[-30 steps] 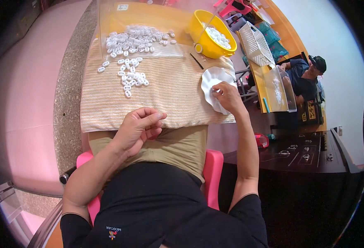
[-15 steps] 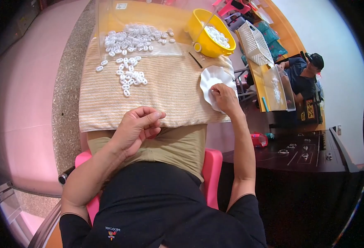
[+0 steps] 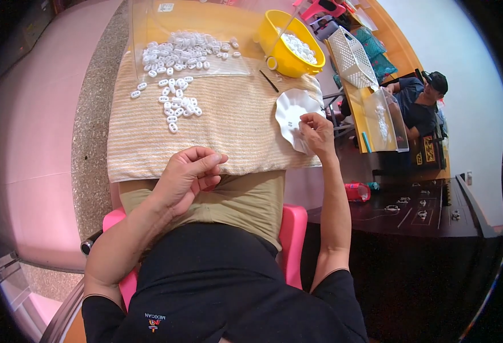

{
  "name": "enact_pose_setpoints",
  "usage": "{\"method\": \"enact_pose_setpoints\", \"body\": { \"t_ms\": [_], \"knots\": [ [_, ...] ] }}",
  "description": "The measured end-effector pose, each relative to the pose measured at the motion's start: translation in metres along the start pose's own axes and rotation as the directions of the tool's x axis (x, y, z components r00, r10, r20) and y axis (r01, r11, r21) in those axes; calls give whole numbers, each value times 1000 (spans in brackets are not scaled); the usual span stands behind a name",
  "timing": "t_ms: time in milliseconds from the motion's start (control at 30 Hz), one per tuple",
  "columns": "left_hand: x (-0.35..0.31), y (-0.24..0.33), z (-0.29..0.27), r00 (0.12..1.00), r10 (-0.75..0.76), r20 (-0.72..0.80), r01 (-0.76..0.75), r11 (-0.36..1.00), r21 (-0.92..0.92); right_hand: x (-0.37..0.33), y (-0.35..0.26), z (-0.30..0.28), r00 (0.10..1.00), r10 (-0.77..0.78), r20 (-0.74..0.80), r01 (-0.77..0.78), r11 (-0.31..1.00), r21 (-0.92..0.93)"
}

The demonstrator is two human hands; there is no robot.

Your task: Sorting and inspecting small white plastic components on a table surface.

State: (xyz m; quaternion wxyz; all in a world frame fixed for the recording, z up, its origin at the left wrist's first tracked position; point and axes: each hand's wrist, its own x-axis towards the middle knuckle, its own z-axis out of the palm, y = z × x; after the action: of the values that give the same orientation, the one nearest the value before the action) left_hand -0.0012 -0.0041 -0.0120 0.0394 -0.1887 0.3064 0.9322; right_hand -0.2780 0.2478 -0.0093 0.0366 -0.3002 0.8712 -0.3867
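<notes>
Above the front edge of the towel, my left hand is closed, thumb pressed to index finger; whatever it pinches is too small to make out. My right hand hovers over the right side of a white wavy-rimmed dish, its fingertips pinched together, and I cannot see what is in them. A few tiny dark bits lie in the dish. Small white oval pieces with two holes are scattered on the towel, left of centre. Behind them a bigger heap of the same pieces lies inside a clear tray.
A striped towel covers the near tabletop. A yellow tub of white pieces stands at the back right, with a thin black stick in front. Further right, a co-worker sits at another table with a white basket.
My right hand has lifted from the middle of the dish and shifted slightly right, uncovering the tiny dark bits. My left hand stays almost in place.
</notes>
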Motion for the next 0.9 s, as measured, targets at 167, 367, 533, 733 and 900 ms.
{"method": "enact_pose_setpoints", "body": {
  "t_ms": [167,367,533,733,900],
  "knots": [
    [0,-1,-2,1000,5,-6,-5,1000,-4,0,0,1,994,113,-10,-107,966,235],
    [0,-2,-1,1000,2,-7,-2,1000,-9,3,4,0,993,111,-43,-97,963,250],
    [0,-1,-1,1000,-3,-14,3,1000,0,7,11,-2,997,39,-68,-39,999,12],
    [-1,0,3,999,5,-40,-6,1000,-23,2,6,-4,994,90,-69,-93,995,-32],
    [-1,-1,0,1000,-3,-25,3,1000,3,-7,6,-6,995,38,-89,-39,999,-17]
  ]
}}
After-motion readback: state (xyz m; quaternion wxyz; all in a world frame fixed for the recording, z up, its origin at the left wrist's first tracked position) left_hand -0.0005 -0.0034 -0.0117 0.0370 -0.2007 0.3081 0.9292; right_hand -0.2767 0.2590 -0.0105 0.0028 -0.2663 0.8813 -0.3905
